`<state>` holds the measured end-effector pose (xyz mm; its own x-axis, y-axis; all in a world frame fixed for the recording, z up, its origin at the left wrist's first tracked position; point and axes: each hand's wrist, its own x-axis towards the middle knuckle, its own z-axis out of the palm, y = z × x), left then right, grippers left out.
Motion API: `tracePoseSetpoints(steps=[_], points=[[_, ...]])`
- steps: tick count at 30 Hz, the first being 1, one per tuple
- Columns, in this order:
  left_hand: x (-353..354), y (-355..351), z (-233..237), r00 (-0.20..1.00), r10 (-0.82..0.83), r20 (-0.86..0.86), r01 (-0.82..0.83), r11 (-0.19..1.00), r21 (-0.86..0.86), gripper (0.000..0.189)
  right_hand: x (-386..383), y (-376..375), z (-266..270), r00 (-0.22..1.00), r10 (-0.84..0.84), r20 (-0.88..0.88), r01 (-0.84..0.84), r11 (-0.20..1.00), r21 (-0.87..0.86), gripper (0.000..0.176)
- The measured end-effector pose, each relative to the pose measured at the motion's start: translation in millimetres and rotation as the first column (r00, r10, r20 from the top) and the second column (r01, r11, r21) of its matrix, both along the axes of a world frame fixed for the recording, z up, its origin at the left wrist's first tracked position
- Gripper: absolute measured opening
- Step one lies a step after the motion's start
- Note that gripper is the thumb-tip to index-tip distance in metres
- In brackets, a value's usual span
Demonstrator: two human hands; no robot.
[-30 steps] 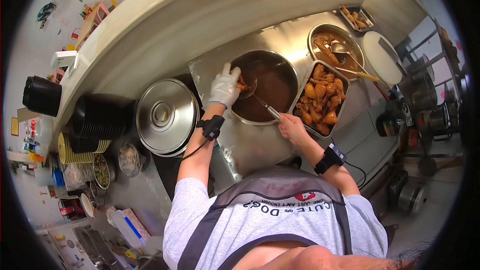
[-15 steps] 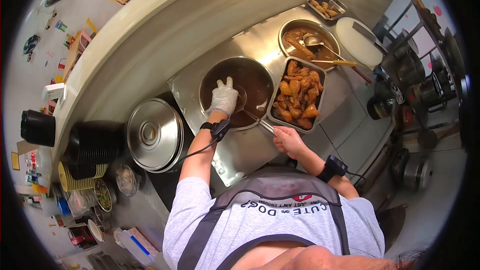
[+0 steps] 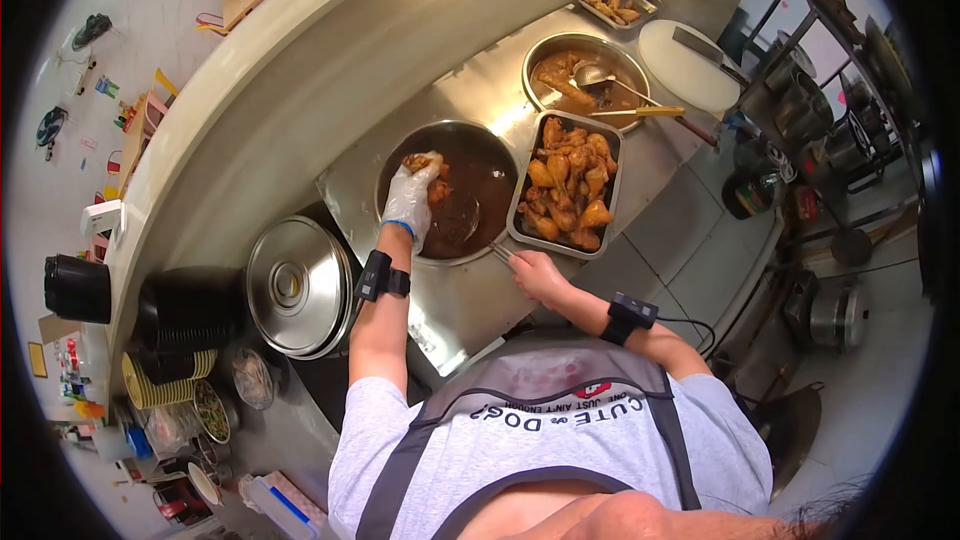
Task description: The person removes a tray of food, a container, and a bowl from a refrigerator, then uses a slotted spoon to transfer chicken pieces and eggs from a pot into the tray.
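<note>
My left hand [image 3: 408,202], in a clear plastic glove, grips a piece of brown cooked chicken [image 3: 438,180] over a round steel pot [image 3: 382,180] of dark brown liquid [image 3: 480,175]. At the pot's front right rim, my right hand [image 3: 540,278] is closed round the metal handle [image 3: 503,253] of a ladle, whose bowl is partly sunk in the liquid. A steel tray [image 3: 513,225] heaped with browned chicken drumsticks [image 3: 570,180] stands just right of the pot.
Behind the tray is a second pot [image 3: 530,65] of sauce with a skimmer [image 3: 592,74] and chicken. A white board [image 3: 690,65] with a cleaver and a small tray of chicken [image 3: 612,8] lie farther back. Steel lids [image 3: 295,285] and stacked bowls [image 3: 185,312] stand at left.
The gloved left hand now has chicken in its fingers, where before its fingers were spread over the liquid. The view has shifted, so the pots and tray appear further left.
</note>
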<state>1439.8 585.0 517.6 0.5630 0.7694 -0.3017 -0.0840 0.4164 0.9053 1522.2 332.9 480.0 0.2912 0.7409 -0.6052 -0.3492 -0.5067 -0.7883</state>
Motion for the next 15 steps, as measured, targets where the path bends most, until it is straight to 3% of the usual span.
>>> tracePoseSetpoints(steps=[2,4,5,6,7,8,10,12,15], points=[[13.2,-13.0,21.3,0.993,-0.043,0.108,0.042,0.999,0.008,0.027,1.6,4.2,-20.2,1.000,0.006,0.015,-0.006,1.000,0.005,0.020],[24.3,-34.0,45.8,0.994,-0.075,0.079,0.075,0.997,0.008,0.029,4.2,5.7,-34.3,0.955,0.036,-0.293,-0.032,0.999,0.017,0.026],[29.6,-43.2,54.6,0.985,-0.161,0.059,0.161,0.987,0.005,0.029,2.1,5.8,-23.2,0.955,0.034,-0.294,-0.030,0.999,0.018,0.026],[36.1,-53.1,61.0,0.968,-0.247,0.039,0.247,0.969,0.001,0.030,-1.6,5.4,-12.2,0.967,0.022,-0.255,-0.025,1.000,-0.007,0.039],[43.9,-64.8,64.5,0.968,-0.249,0.042,0.250,0.968,-0.013,0.030,-3.4,4.3,-1.0,0.977,0.010,-0.215,-0.017,0.999,-0.031,0.055],[51.4,-75.3,66.7,0.964,-0.264,0.015,0.264,0.964,-0.014,0.028,-3.4,0.9,3.3,0.976,0.004,-0.217,-0.011,0.999,-0.030,0.055],[67.4,-88.6,47.2,0.956,-0.295,-0.016,0.295,0.953,0.074,0.023,-3.5,-8.5,8.1,0.990,0.101,-0.099,-0.109,0.991,-0.079,0.078],[81.0,-102.9,31.0,0.953,-0.302,-0.014,0.303,0.953,0.023,0.016,0.6,-27.1,3.2,0.987,0.150,-0.064,-0.154,0.987,-0.052,0.077],[96.8,-113.8,-12.4,0.943,-0.315,-0.106,0.331,0.908,0.257,0.017,14.3,-62.8,-8.4,0.976,0.213,-0.044,-0.215,0.976,-0.034,0.072]])
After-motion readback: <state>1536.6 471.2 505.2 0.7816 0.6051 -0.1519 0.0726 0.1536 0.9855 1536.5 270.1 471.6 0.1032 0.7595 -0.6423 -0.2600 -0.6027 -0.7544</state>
